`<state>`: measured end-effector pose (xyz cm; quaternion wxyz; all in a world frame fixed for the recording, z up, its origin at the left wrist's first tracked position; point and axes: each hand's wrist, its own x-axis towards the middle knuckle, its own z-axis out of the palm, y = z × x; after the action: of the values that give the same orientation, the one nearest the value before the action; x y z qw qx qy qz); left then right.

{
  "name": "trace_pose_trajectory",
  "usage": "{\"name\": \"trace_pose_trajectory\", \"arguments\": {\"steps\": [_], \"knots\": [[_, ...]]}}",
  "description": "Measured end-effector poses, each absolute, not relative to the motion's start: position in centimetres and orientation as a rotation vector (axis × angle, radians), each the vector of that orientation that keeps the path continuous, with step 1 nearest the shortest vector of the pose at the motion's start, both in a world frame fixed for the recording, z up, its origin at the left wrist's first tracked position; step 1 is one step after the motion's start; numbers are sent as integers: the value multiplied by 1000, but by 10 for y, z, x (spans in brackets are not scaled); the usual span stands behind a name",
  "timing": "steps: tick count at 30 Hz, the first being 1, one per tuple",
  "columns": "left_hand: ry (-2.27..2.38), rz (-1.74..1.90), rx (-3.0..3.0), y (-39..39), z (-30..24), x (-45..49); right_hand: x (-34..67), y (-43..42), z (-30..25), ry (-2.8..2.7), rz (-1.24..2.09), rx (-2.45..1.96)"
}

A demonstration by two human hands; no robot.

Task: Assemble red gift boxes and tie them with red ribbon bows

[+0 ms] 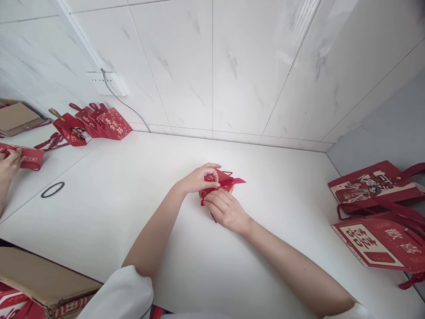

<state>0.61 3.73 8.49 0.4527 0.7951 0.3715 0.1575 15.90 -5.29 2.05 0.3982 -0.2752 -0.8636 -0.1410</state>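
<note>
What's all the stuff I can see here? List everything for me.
held gift bag: one, red with ribbon, table centre, between both hands
right gift bags: two, red with printed fronts, lying at the table's right edge
far gift bags: about three, red, far left against the wall
flat bag: one, red, far left, under another person's hand
ring: one, black, on the table at left
cardboard boxes: two, brown, bottom left and far left
wall socket: one, white, with a cable, on the tiled wall
table: one, white
left hand: one, gripping the held gift bag's top
right hand: one, gripping its near side
</note>
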Motion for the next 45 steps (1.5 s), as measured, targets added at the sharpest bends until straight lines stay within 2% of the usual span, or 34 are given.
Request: {"name": "trace_pose_trajectory", "arguments": {"steps": [8, 23, 30, 36, 40, 45], "knots": [[894, 465, 1954, 34, 79, 5, 160, -50, 0, -2128, -283, -624], [858, 426, 2015, 24, 83, 12, 151, -59, 1, -2247, -292, -502], [1055, 432, 2047, 23, 104, -2, 157, -49, -7, -2194, -282, -561], [1045, 425, 2137, 19, 104, 1, 165, -48, 12, -2024, -136, -485], [1039, 451, 2097, 16, 98, 10, 192, -37, 41, -1733, -5, -934], [1042, 404, 1982, 16, 104, 9, 229, -20, 58, -1676, 435, -1299]]}}
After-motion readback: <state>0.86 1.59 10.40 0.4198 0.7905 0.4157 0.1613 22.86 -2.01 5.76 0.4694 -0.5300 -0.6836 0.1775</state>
